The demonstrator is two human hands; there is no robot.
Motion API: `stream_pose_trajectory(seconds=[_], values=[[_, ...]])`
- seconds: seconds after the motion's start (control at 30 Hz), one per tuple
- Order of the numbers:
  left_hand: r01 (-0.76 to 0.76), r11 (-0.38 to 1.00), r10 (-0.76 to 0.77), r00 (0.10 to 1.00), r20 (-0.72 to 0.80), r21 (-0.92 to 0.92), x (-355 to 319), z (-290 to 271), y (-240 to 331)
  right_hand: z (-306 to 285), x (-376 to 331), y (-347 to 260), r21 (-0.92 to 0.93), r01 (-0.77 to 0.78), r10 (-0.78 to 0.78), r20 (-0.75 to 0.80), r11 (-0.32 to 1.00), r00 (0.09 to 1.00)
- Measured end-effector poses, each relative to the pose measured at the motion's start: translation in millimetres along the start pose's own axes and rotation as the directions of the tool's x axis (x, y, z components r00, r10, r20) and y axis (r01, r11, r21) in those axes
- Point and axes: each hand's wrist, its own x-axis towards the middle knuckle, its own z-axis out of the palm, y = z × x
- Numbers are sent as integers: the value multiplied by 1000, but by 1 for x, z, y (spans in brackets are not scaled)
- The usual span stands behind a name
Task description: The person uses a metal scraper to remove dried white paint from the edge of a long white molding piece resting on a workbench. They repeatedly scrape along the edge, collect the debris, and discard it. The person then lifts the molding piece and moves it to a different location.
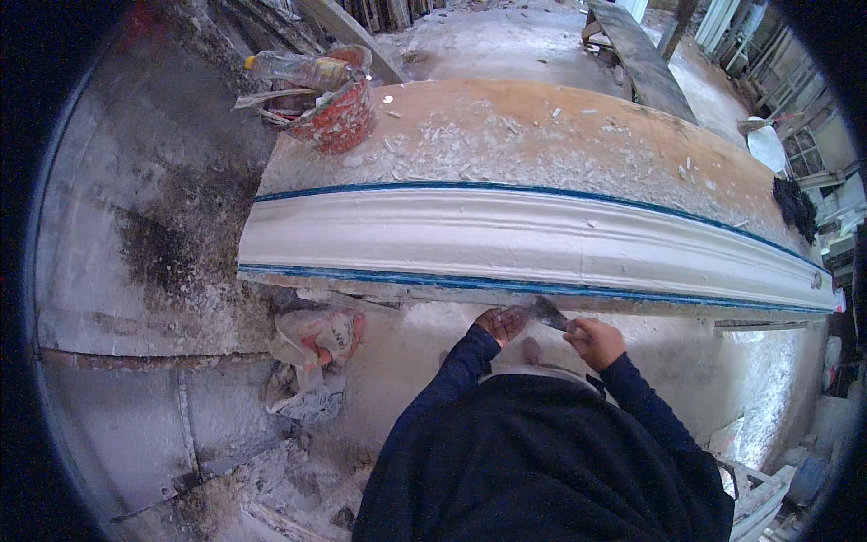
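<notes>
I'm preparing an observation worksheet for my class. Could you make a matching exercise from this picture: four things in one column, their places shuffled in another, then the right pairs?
Things
1. scraper
2. reddish bucket
3. long white moulding
4. plastic bottle

Places
A. between two blue strips
B. lying across the bucket's top
C. held in the right hand
D. on the far left corner of the table

Pairs: 1-C; 2-D; 3-A; 4-B

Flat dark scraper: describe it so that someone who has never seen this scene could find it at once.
Find the long white moulded strip with blue edges. Just below its near edge, in the picture, are two bare hands: the left hand and the right hand. The flat dark scraper is the broad-bladed tool in the right.
</notes>
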Motion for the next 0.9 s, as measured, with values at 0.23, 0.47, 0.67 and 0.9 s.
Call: stream_pose_trajectory(seconds=[0.23,0.47,0.67,0.9], values=[[16,995,-21,999,-46,-103,1,4,-5,23,16,-7,4,-8,8,-24,1000,1000],[259,937,-164,918,362,-233,-6,-7,-2,-4,3,2,54,24,-20,-58,998,998],[329,906,-185,874,449,-267,23,-62,15,6,13,-23,7,61,-61,-34,998,998],[-74,985,69,997,-39,-157,-3,5,-20,16,16,-14,-45,-27,27,-13,999,1000]])
